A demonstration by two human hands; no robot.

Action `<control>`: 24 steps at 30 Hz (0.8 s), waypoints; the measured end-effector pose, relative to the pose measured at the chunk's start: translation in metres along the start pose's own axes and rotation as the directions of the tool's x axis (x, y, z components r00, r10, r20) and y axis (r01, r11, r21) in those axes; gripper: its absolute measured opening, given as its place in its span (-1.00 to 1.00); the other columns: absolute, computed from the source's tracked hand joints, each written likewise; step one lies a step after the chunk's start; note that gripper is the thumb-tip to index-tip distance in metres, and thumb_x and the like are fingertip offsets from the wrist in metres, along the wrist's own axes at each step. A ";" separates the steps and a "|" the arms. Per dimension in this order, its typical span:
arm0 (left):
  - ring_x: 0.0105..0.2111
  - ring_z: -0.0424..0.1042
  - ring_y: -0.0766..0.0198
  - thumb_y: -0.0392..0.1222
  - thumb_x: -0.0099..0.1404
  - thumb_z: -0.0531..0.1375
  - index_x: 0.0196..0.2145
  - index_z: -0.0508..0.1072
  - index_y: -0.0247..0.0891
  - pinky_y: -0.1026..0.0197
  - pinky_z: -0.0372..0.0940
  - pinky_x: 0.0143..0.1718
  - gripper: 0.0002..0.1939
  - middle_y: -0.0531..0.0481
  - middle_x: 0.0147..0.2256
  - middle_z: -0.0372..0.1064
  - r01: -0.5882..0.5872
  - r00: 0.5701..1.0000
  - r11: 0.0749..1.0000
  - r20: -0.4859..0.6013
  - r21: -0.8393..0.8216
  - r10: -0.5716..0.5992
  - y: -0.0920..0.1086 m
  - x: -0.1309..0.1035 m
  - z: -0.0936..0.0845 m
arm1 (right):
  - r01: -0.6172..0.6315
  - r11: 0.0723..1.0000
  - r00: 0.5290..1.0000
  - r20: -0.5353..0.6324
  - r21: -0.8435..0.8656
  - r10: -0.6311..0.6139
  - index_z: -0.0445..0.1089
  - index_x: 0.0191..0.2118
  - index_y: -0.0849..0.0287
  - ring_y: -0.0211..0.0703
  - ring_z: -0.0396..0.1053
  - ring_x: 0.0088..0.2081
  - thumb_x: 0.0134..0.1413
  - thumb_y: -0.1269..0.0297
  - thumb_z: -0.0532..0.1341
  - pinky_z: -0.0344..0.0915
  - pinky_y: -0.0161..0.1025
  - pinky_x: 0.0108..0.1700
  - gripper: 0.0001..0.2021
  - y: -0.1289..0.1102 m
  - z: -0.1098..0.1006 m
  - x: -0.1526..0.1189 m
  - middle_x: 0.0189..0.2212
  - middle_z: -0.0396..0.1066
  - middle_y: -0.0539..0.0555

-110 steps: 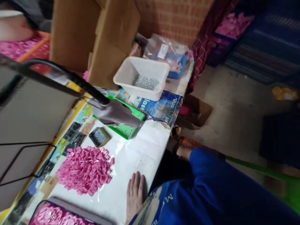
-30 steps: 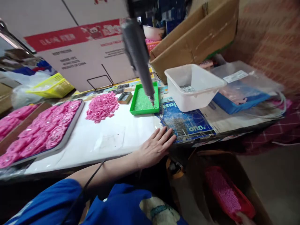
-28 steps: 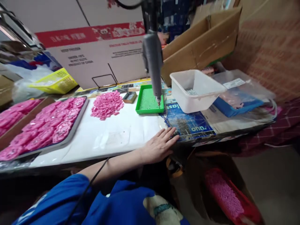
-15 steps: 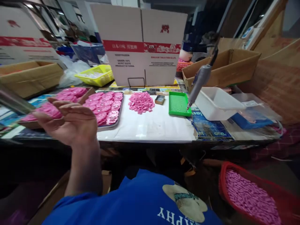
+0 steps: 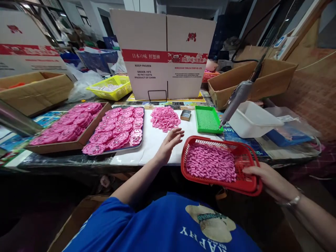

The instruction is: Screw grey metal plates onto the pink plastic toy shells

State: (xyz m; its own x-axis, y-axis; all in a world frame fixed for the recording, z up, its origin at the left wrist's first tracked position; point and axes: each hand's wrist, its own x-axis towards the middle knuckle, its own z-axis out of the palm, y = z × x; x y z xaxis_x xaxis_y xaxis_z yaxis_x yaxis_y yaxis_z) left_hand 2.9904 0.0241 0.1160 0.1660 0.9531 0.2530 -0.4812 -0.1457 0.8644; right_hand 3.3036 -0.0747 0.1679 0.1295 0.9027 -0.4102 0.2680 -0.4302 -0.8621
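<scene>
My right hand (image 5: 267, 176) grips the right end of a red plastic basket (image 5: 248, 187), thumb over the rim. Small pink plastic pieces (image 5: 210, 161) fill most of the basket, which is held tilted at the table's front edge. My left hand (image 5: 169, 145) is in the air just left of the basket, fingers stretched out and holding nothing. Beyond it a heap of flat pink pieces (image 5: 165, 118) lies on the white table sheet (image 5: 151, 150). Beside the heap are a small box of tiny metal parts (image 5: 185, 115) and a green tray (image 5: 208, 120).
On the left, a tray of pink face-shaped parts (image 5: 120, 127) stands beside a cardboard box of similar parts (image 5: 65, 126). An electric screwdriver (image 5: 237, 99) hangs at the right, near a white tub (image 5: 256, 119). A printed carton (image 5: 162, 56) stands behind.
My right hand has come into view, lifting the red basket from low at the right up to the table edge. My left hand has moved right, from over the pink parts toward the basket.
</scene>
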 end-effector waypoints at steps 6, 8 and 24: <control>0.20 0.33 -0.04 -0.06 0.15 0.36 0.12 0.43 -0.21 -0.02 0.17 0.26 -0.42 -0.10 0.13 0.42 0.167 0.986 0.980 0.046 -0.111 -0.163 -0.008 -0.006 -0.018 | 0.017 0.985 0.993 0.109 0.173 -0.036 0.44 -0.48 0.21 -0.16 0.47 -0.44 -0.47 0.27 0.39 0.47 -0.27 -0.30 -0.74 -0.035 0.055 0.048 -0.47 0.51 0.08; 0.17 0.36 0.01 -0.03 0.17 0.35 0.06 0.45 -0.23 0.01 0.21 0.24 -0.48 -0.11 0.09 0.44 0.120 0.986 0.977 -0.097 -0.178 -0.139 0.000 0.000 -0.025 | 0.024 0.985 0.991 0.124 0.169 -0.046 0.43 -0.52 0.23 -0.19 0.44 -0.48 -0.45 0.30 0.37 0.45 -0.30 -0.37 -0.78 -0.048 0.068 0.060 -0.52 0.49 0.08; 0.15 0.28 0.09 -0.05 0.41 0.13 0.07 0.30 -0.24 -0.09 0.13 0.26 -0.66 -0.22 0.09 0.29 -0.276 0.926 0.850 -0.111 0.449 0.360 -0.053 0.066 -0.025 | 0.233 0.968 0.933 -0.303 0.090 -0.196 0.24 -0.54 0.30 -0.47 0.19 -0.64 0.11 0.58 0.17 0.18 -0.47 -0.51 -0.77 -0.272 0.137 0.279 -0.71 0.17 -0.11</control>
State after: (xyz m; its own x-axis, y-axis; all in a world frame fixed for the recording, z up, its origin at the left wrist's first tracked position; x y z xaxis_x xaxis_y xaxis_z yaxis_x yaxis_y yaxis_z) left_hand 3.0051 0.1012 0.0755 -0.1152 0.8601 0.4970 -0.0683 -0.5060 0.8598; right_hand 3.1359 0.2946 0.2468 0.3572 0.9259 -0.1233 0.2034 -0.2059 -0.9572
